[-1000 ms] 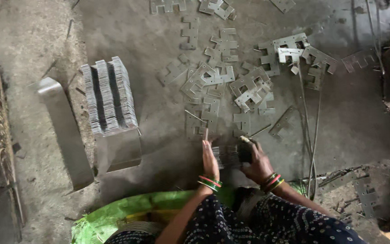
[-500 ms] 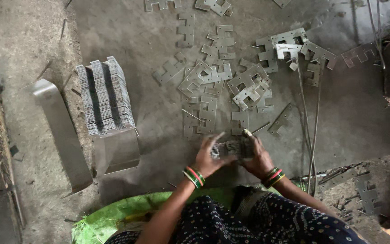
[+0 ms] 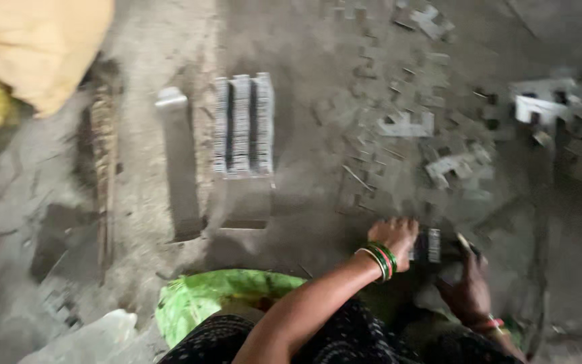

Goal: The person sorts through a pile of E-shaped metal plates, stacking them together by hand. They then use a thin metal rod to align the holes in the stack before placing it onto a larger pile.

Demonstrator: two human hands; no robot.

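Plate stack (image 3: 431,245) | left hand (image 3: 395,237), right hand (image 3: 467,286) clasp ends

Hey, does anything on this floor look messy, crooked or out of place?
Yes. E-shaped metal plates lie scattered at all angles across the floor, unlike the neat upright stack of plates. Both hands, left and right, clasp a small bundle of plates.

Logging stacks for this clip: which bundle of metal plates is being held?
The small bundle between both hands; the big stack stands untouched on the floor.
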